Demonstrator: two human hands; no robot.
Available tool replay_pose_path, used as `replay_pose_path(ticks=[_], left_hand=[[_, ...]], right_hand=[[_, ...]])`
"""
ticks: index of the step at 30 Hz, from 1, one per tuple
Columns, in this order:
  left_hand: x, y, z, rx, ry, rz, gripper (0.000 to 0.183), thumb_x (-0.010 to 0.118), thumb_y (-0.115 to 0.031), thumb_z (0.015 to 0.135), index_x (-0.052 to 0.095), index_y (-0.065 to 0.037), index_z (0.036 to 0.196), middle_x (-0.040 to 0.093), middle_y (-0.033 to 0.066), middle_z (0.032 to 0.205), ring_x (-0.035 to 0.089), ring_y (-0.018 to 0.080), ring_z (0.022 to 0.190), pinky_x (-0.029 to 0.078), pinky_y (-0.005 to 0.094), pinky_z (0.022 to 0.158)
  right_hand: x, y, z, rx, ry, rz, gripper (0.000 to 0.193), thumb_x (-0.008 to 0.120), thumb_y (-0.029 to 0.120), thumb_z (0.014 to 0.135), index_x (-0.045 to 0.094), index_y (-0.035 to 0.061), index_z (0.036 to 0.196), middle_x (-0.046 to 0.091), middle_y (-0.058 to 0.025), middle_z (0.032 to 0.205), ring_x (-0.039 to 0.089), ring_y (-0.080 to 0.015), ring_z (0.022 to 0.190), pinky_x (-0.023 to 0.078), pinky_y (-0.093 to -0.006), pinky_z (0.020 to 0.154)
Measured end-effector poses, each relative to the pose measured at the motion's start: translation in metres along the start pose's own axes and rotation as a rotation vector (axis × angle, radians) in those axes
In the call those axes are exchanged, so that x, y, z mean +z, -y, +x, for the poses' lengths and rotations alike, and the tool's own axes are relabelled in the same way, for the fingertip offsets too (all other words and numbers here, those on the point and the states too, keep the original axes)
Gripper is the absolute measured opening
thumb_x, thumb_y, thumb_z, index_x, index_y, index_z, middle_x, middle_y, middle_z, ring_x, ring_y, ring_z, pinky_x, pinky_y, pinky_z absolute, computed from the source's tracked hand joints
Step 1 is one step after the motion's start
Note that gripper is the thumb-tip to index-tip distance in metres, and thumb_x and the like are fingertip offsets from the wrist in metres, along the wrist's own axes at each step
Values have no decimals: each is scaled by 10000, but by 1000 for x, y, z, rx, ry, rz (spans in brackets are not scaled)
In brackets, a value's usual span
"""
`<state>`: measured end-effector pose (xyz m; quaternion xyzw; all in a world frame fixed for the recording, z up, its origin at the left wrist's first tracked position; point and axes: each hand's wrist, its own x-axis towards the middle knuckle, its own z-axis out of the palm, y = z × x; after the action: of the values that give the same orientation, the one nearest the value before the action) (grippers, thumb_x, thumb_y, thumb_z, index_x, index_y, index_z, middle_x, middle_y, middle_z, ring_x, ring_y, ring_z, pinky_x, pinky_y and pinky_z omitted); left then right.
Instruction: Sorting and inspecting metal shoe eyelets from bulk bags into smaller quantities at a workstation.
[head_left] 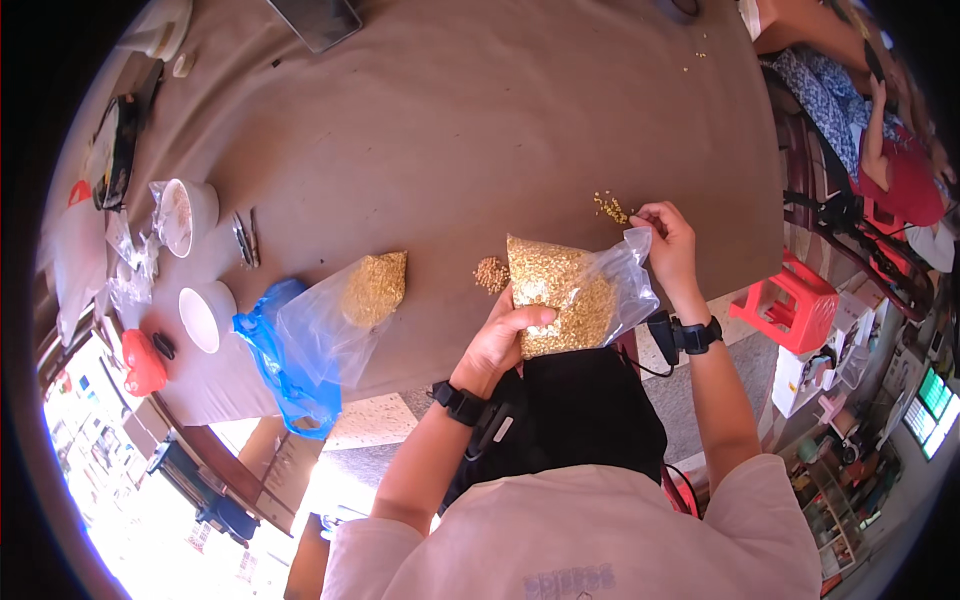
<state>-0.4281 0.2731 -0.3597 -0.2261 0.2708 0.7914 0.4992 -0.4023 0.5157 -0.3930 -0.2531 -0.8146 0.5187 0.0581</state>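
A clear plastic bag (560,295) full of small gold pieces lies tilted in my left hand (497,338), its thumb pressed over the front. The bag's loose, see-through mouth points right, toward my right hand (668,243). My right hand's fingers are curled together beside that mouth, at the edge of a small scatter of gold pieces (609,207) on the table. What its fingertips hold, if anything, is too small to make out. Left of the held bag sits a little heap of tan beads (491,275).
A second clear bag of gold pieces (375,288) lies to the left, next to a blue plastic bag (290,365). Two white bowls (207,316), dark tweezer-like tools (246,240) and a dark flat device (318,20) are on the brown-covered table (450,130). A red stool (790,303) and another person (895,170) are at right.
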Motion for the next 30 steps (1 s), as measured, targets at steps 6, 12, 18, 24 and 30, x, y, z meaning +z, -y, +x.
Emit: replay_pose_path(ticks=[6, 12, 18, 24, 30], left_hand=[[6, -2, -2, -6, 55, 37, 641, 669, -8, 675, 382, -18, 1248, 536, 82, 1152, 504, 196, 1078, 368, 331, 959], [9, -3, -4, 21, 58, 43, 619, 667, 0, 682, 395, -28, 1237, 547, 76, 1136, 517, 193, 1062, 377, 328, 953], [16, -12, -8, 49, 104, -28, 571, 642, 38, 694, 411, -28, 1212, 552, 74, 1127, 524, 191, 1055, 391, 326, 939], [22, -15, -14, 183, 49, 35, 560, 629, 56, 696, 415, -33, 1206, 551, 71, 1122, 522, 180, 1054, 404, 323, 924], [23, -23, -29, 222, 15, 33, 608, 641, 80, 672, 399, -35, 1217, 545, 69, 1118, 522, 179, 1054, 411, 325, 918]], right_hand=[[-1, -3, 2, 64, -5, 32, 70, 618, 35, 785, 569, -12, 803, 532, -4, 697, 503, -68, 629, 408, -203, 583], [-28, 56, -8, 219, -50, 329, 83, 584, 83, 836, 564, 6, 862, 504, 24, 694, 452, -54, 590, 359, -193, 535], [-34, 156, -55, 135, 82, 660, 89, 503, 35, 860, 516, 10, 945, 415, 35, 649, 348, -28, 525, 285, -181, 473], [-9, 168, -76, 534, 357, 878, 84, 520, 81, 868, 521, 29, 934, 456, 18, 681, 336, -35, 492, 260, -176, 440], [-3, 152, -64, 660, 548, 1092, 92, 511, 116, 880, 521, 45, 938, 474, 5, 784, 337, -38, 501, 269, -180, 456]])
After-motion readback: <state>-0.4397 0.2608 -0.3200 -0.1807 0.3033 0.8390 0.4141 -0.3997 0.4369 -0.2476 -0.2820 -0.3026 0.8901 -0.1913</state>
